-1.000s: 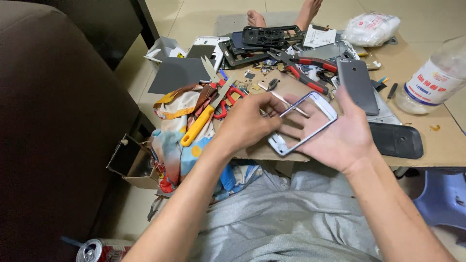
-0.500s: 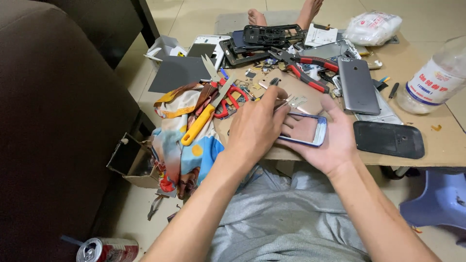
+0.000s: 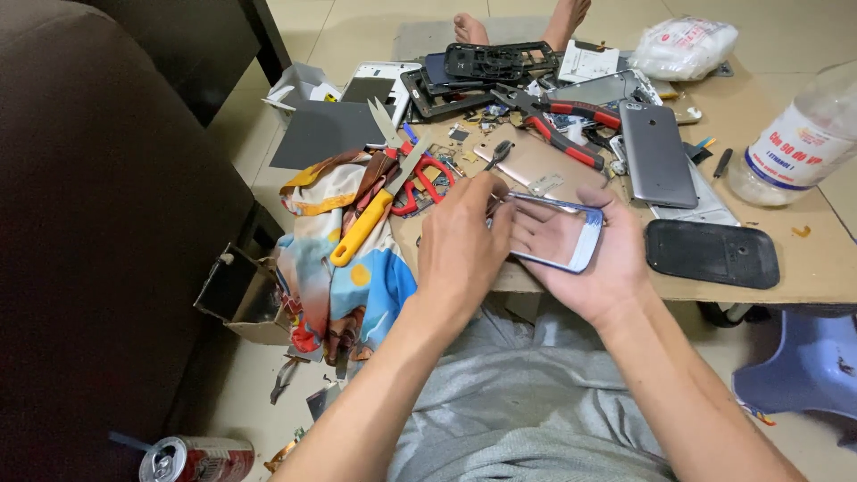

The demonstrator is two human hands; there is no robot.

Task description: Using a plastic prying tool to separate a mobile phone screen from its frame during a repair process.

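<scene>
A dark sofa [image 3: 98, 223] fills the whole left side, and the tiled floor beside it holds a drink can [image 3: 196, 460] and a small open cardboard box [image 3: 237, 295], so there is little free room on that flank. A patterned cloth [image 3: 335, 268] hangs over the left edge of the low cardboard-topped table [image 3: 821, 268], with a yellow-handled knife [image 3: 366, 223] lying on it and red-handled scissors [image 3: 420, 183] just beside. Just over the table's near edge, above the lap in grey fabric, the left hand [image 3: 464, 245] is curled with its fingertips pinched on the left end of a phone frame [image 3: 558, 232], a thin white-rimmed rectangle with an open middle. The right hand [image 3: 598, 259] lies palm up beneath it, fingers cupped around the frame's underside and far edge. The frame's long axis runs roughly left to right, slightly tilted down toward the right, its face turned up. Behind the hands the table is crowded: a gold phone back [image 3: 536, 165], red-handled pliers [image 3: 562, 125], black phone housings [image 3: 500, 62] and a grey phone [image 3: 656, 152] lying lengthwise away from the viewer. Right of the hands a black oval cover [image 3: 714, 253] lies flat near the table's front edge with bare cardboard around it. A clear plastic bottle [image 3: 803, 143] stands at the far right, a white plastic bag [image 3: 683, 45] lies at the back, and a blue stool [image 3: 803, 366] sits below the table corner.
</scene>
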